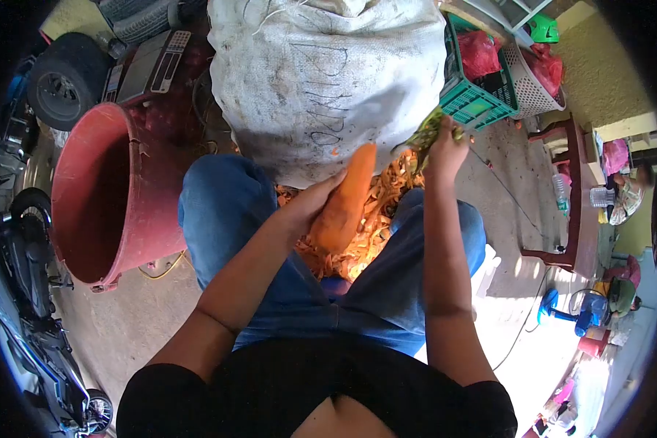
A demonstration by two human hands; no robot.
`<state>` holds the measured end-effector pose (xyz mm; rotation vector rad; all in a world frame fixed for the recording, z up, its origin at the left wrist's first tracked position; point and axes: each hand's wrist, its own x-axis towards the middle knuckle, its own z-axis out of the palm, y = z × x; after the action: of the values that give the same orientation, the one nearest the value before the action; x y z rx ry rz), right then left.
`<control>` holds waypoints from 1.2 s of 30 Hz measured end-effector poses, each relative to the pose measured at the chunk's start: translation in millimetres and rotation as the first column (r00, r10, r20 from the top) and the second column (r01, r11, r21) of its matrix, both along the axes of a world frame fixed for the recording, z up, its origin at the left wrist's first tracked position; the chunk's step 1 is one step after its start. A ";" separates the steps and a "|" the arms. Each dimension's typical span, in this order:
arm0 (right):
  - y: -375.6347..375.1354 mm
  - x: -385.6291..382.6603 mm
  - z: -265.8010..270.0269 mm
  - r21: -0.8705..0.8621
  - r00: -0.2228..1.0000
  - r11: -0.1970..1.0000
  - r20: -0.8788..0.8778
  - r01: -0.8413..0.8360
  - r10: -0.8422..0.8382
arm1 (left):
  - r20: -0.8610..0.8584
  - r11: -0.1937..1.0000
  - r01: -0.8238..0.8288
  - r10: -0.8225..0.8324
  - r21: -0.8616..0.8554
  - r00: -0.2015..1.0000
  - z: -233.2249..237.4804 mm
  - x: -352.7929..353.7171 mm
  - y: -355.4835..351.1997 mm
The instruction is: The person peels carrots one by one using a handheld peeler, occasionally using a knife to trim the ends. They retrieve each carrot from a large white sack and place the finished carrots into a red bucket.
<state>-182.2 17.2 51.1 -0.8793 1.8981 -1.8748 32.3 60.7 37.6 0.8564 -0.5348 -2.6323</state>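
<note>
A large orange carrot (345, 208) is held tilted in my left hand (315, 198), its narrower end pointing up and away. My fingers are closed round its left side. Up and to the right, my right hand (445, 152) is closed on a mottled green-and-yellow object (425, 135), whose exact kind I cannot make out. It is apart from the carrot. Below both hands, a heap of orange peelings (376, 237) lies on the ground between my knees.
A full white woven sack (321, 80) with handwriting stands in front of me. A red bin (142, 197) is at the left, near a scale (153, 67) and wheel (58, 86). A green crate (482, 109) and white basket (536, 84) stand at the right; other people are farther right.
</note>
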 end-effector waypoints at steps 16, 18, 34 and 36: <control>24.1 34.5 18.3 0.085 0.966 0.983 -0.191 -0.163 0.177 | -0.161 0.967 -0.253 0.244 -0.037 0.956 -16.8 12.2 -15.1; 28.3 41.7 17.4 0.059 0.973 0.984 -0.151 -0.168 0.176 | -0.088 0.964 -0.267 0.265 -0.015 0.960 -6.6 8.8 -10.9; 31.0 80.7 6.7 0.013 0.890 0.968 -0.390 -0.252 0.236 | -0.193 0.990 -0.126 0.137 0.069 0.972 -32.8 3.7 -8.1; 4.0 35.3 -6.4 0.124 0.917 0.991 -0.400 0.055 -0.001 | -0.289 0.998 0.018 0.002 0.064 0.957 -22.1 4.6 0.1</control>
<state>-146.9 21.2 44.8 -1.2739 2.2499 -1.6510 36.9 60.8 15.5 0.4721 -0.3762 -2.7291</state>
